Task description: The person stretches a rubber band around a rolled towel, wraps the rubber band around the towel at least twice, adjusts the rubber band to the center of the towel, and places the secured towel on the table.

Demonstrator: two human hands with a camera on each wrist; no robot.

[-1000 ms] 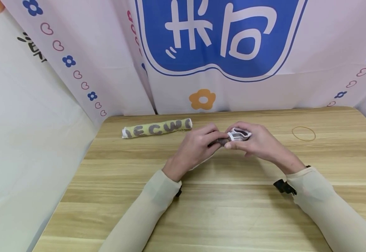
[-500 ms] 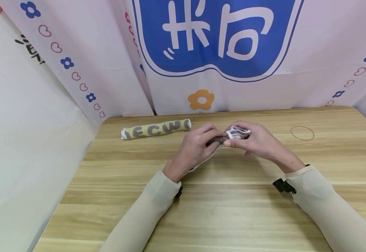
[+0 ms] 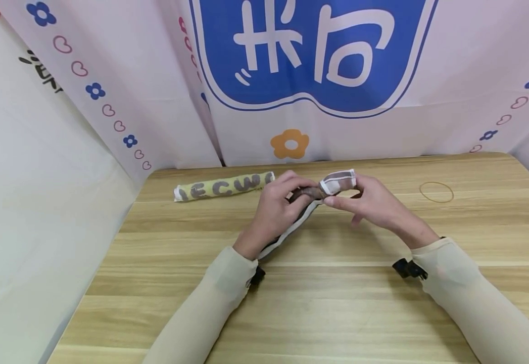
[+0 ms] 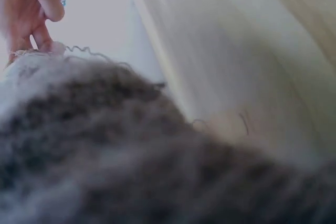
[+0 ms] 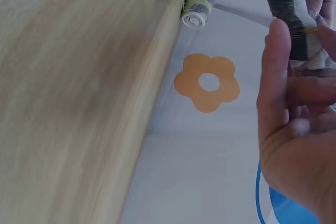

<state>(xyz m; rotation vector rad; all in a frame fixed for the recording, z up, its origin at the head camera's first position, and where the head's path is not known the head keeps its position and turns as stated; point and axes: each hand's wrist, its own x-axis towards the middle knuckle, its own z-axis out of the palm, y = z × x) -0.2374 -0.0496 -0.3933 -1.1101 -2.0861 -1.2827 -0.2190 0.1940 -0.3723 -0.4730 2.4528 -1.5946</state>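
Observation:
Between both hands is a grey-brown towel (image 3: 309, 193) with white edging, partly rolled or bunched. My left hand (image 3: 275, 207) grips it from the left with curled fingers. A loose part with a white edge (image 3: 293, 228) trails down beneath that wrist toward the table. With thumb and fingers, my right hand (image 3: 371, 202) pinches the towel near its right end, where a striped white-and-grey flap (image 3: 339, 182) sticks up. In the right wrist view, a thin yellowish band (image 5: 311, 30) crosses the towel by the fingertips. Blurred dark cloth (image 4: 105, 145) fills much of the left wrist view.
A rolled yellow towel (image 3: 223, 187) with grey letters lies at the table's back left. One rubber band (image 3: 436, 192) lies flat on the wooden table (image 3: 328, 313) to the right. A white printed curtain (image 3: 359, 134) hangs behind the back edge.
The striped flap at the towel's right end has risen and opened out above the right hand. My left hand has shifted slightly left, and more of the white-edged part shows below it.

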